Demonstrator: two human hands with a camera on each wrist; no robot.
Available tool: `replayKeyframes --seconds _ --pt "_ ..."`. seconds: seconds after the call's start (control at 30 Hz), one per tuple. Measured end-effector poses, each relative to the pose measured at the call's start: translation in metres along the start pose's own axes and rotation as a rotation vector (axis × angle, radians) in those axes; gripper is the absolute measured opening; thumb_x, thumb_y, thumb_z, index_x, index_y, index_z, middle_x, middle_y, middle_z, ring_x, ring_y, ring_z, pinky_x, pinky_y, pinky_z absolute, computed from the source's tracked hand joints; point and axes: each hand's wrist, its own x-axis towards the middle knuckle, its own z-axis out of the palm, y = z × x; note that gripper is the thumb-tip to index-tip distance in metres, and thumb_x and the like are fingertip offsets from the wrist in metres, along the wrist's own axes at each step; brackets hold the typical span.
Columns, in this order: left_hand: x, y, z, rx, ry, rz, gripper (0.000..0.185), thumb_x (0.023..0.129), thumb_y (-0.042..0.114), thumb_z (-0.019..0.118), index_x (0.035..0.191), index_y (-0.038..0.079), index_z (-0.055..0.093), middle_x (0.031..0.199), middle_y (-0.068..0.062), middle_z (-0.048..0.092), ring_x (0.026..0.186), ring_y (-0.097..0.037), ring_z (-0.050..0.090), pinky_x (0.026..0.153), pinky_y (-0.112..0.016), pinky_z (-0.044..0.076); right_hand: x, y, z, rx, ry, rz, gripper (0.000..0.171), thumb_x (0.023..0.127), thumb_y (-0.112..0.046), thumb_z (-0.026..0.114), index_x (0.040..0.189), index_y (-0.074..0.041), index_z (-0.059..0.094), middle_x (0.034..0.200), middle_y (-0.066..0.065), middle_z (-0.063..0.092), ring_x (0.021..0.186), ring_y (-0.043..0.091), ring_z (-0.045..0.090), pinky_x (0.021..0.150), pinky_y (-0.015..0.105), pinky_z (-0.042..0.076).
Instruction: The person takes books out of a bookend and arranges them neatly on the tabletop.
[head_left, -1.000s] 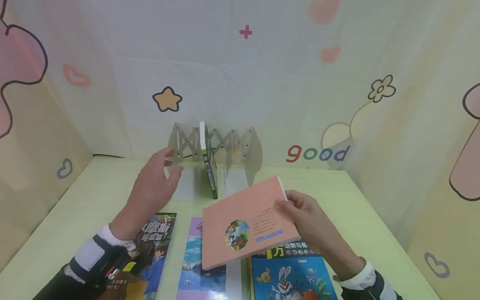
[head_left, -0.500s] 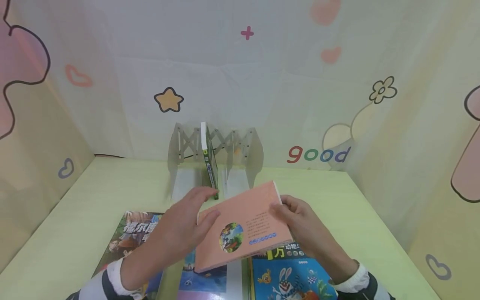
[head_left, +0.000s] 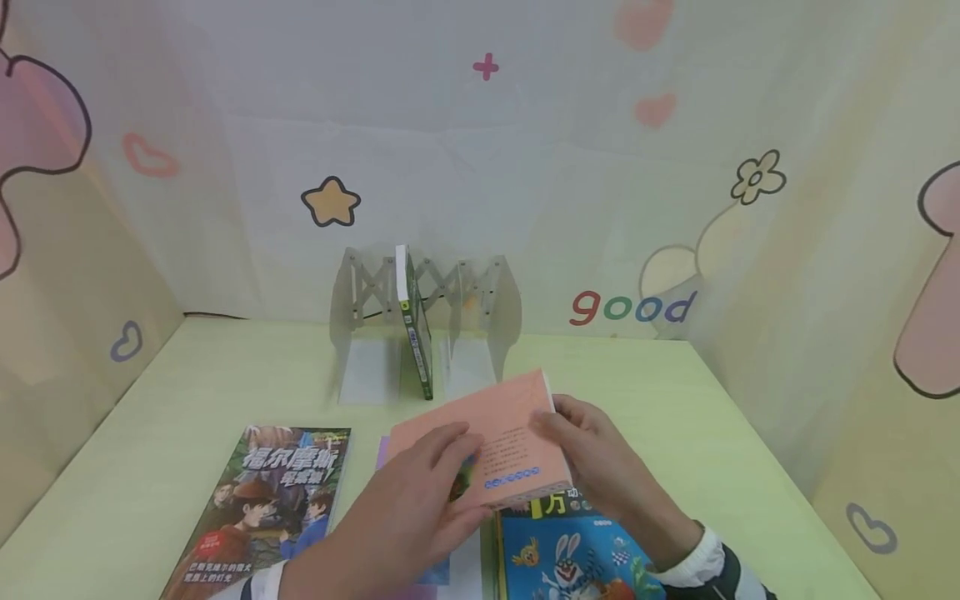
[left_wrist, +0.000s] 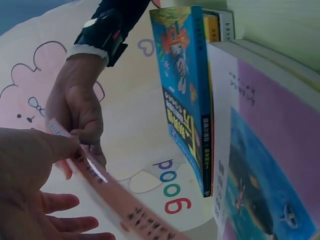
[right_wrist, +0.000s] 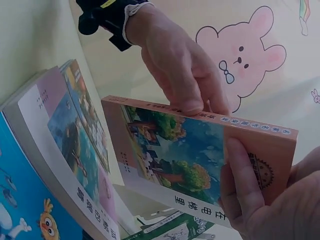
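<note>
Pink on its back cover, the paperback (head_left: pixel 495 446) was held in the air above the books lying on the green table (head_left: pixel 150 417), back cover up and tilted, its far edge raised toward the expandable book rack (head_left: pixel 420 292). Its long axis ran from near left to far right in the head view. The right hand (head_left: pixel 592 458) gripped the right edge, thumb on top of the cover and fingers (right_wrist: pixel 240 175) curled underneath against the illustrated front cover. The left hand (head_left: pixel 420 508) came in from the lower left with its forearm angled across the table, fingers laid over the cover's near left part and thumb below, pinching that edge. Beneath lay a purple book (right_wrist: pixel 75 150), with a blue rabbit book (head_left: pixel 577 550) to its right and a detective book (head_left: pixel 262 500) well to the left. One green-spined book (head_left: pixel 416 333) stood upright in the rack.
</note>
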Motion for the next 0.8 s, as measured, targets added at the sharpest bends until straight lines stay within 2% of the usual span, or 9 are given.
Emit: replayKeyframes --seconds 0.13,0.23,0.43,0.57,0.67,0.8 --pt "-0.0009 0.0015 0.0036 0.015 -0.073 -0.019 0.077 0.093 0.046 0.076 0.152 0.008 0.047 0.153 -0.012 0.046 0.134 -0.027 0.052 0.105 -0.047 0.05 0.0021 0.0016 0.0025 0.037 -0.035 0.002 0.055 0.111 -0.023 0.046 0.155 0.006 0.03 0.147 0.027 0.052 0.12 0.028 0.065 0.098 0.04 0.055" --pt "-0.0009 0.0032 0.004 0.04 -0.103 -0.029 0.08 0.093 0.045 0.077 0.155 0.01 0.042 0.155 -0.011 0.043 0.138 -0.026 0.047 0.109 -0.047 0.047 0.0025 0.0026 0.0029 0.052 -0.057 0.004 0.057 0.111 -0.024 0.045 0.157 0.006 0.027 0.148 0.027 0.051 0.122 0.028 0.064 0.098 0.04 0.054" --pt "-0.0031 0.0046 0.0068 0.137 -0.07 -0.007 0.076 0.092 0.025 0.082 0.154 0.01 0.042 0.154 -0.01 0.044 0.14 -0.026 0.044 0.111 -0.046 0.045 0.0025 0.0034 0.0036 0.099 -0.114 0.017 0.058 0.112 -0.025 0.043 0.157 0.008 0.029 0.145 0.025 0.056 0.116 0.025 0.068 0.098 0.038 0.055" --pt "-0.0054 0.0041 0.0062 0.133 -0.083 -0.006 0.076 0.094 0.013 0.078 0.158 0.013 0.036 0.157 -0.009 0.041 0.143 -0.027 0.041 0.113 -0.047 0.043 0.0013 0.0032 0.0061 0.15 -0.149 0.042 0.057 0.111 -0.025 0.045 0.156 0.008 0.031 0.14 0.021 0.06 0.113 0.024 0.07 0.098 0.037 0.055" --pt "-0.0062 0.0037 0.0044 0.114 -0.105 -0.022 0.077 0.096 0.01 0.074 0.16 0.016 0.033 0.159 -0.008 0.038 0.146 -0.028 0.039 0.114 -0.049 0.042 0.001 0.0026 0.0074 0.162 -0.162 0.044 0.058 0.112 -0.025 0.045 0.156 0.008 0.031 0.139 0.019 0.061 0.113 0.024 0.07 0.098 0.037 0.055" --pt "-0.0061 0.0017 0.0031 0.157 -0.058 -0.002 0.076 0.093 0.008 0.078 0.158 0.016 0.039 0.156 -0.01 0.044 0.144 -0.032 0.044 0.112 -0.049 0.044 0.0021 0.0011 0.0072 0.162 -0.182 0.042 0.057 0.112 -0.027 0.044 0.155 0.009 0.033 0.136 0.019 0.064 0.111 0.024 0.071 0.098 0.036 0.055"
